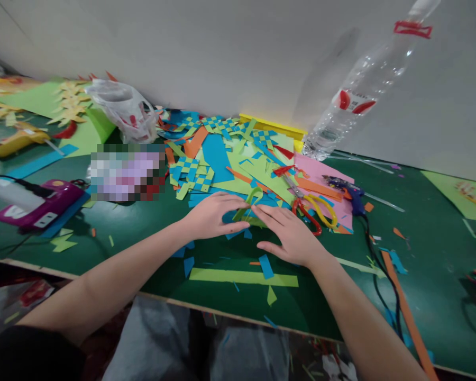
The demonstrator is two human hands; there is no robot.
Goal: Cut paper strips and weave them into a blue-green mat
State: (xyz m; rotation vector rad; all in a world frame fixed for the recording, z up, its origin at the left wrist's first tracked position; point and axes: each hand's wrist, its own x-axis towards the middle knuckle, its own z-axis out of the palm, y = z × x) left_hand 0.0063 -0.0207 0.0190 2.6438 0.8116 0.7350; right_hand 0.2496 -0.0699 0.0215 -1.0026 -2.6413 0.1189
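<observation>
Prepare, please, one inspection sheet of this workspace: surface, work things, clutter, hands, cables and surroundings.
Surface: green tabletop, largely covered beyond the hands by coloured paper.
Work things: curled green strip between the hands; scissors to its right; woven checked piece farther back.
Clutter: blue scrap across a flat green strip; clear bottle and plastic bag near the wall.
Hands: left hand and right hand at the curled green strip, thumbs apart from fingers; grip cannot be told.
Cables: black cable from the blue glue gun; black plug at the purple socket block.
Surroundings: grey wall behind; other people: nothing seen.
</observation>
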